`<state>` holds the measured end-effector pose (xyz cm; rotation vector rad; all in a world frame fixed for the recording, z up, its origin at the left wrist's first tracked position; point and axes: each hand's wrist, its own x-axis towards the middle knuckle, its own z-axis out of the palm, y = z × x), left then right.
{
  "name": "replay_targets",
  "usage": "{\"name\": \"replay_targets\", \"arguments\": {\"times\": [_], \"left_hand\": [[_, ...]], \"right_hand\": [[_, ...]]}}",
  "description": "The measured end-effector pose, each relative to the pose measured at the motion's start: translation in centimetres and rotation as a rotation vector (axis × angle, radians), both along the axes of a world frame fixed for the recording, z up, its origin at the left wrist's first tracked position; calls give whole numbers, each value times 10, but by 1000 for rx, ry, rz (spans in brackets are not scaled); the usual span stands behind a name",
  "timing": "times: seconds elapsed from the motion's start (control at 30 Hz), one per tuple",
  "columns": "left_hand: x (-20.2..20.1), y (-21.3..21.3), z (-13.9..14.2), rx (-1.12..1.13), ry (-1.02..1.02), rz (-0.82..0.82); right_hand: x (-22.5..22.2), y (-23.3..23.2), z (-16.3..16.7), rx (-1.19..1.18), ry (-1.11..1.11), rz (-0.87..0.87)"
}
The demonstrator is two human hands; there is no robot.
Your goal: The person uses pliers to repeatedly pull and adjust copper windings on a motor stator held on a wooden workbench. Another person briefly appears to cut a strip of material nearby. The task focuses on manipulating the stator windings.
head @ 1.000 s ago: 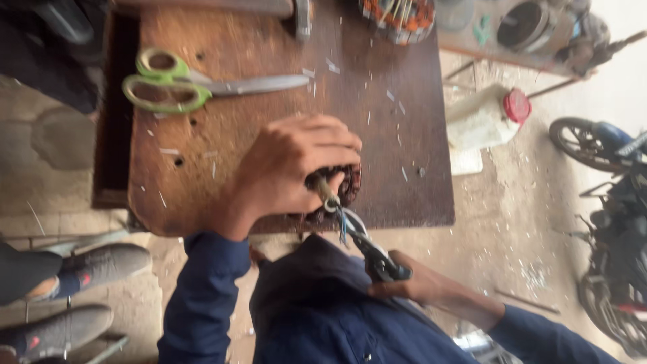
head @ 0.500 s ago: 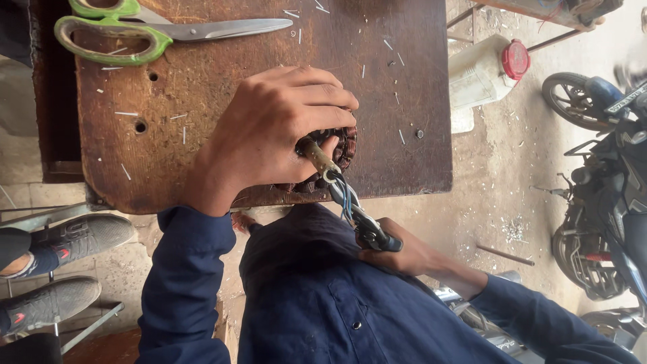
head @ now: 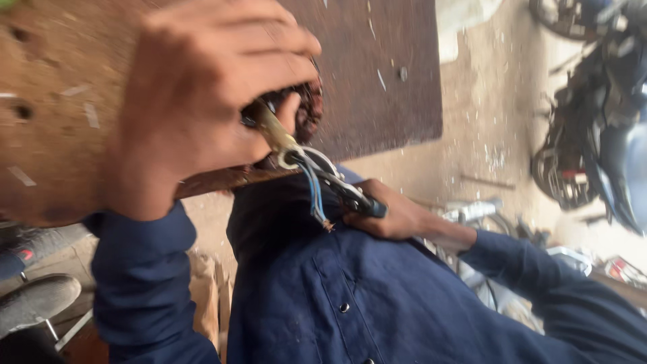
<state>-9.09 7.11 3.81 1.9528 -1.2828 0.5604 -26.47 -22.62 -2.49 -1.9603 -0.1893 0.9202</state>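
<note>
Packages in view: one fairly sure, one doubtful; you have no screen and no sign in frame.

Item one: pale whitish plastic container (head: 465, 30); it stands on the ground just past the right edge of the wooden bench (head: 377, 101), at the top of the frame; rounded body, cut off by the upper edge; surface too blurred to judge any label.

Item two: small flat red-and-white thing (head: 623, 269), low right, beyond your right sleeve; packet or printed label, you cannot tell; blurred.

Both lie well apart from your left hand (head: 195, 101) on the dark wound part (head: 310, 108) and from your right hand (head: 397, 219) on the pliers (head: 337, 182).
</note>
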Motion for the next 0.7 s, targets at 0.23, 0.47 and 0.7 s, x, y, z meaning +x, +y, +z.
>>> {"name": "replay_targets", "arguments": {"times": [0.23,0.47,0.7], "left_hand": [[-8,6,-11,40,17,-24],[-15,11,6,56,14,9],[-7,6,5,17,24,41]], "right_hand": [[-6,6,2,12,31,-43],[20,6,34,-82,97,24],[32,5,51,-401,219,43]]}}
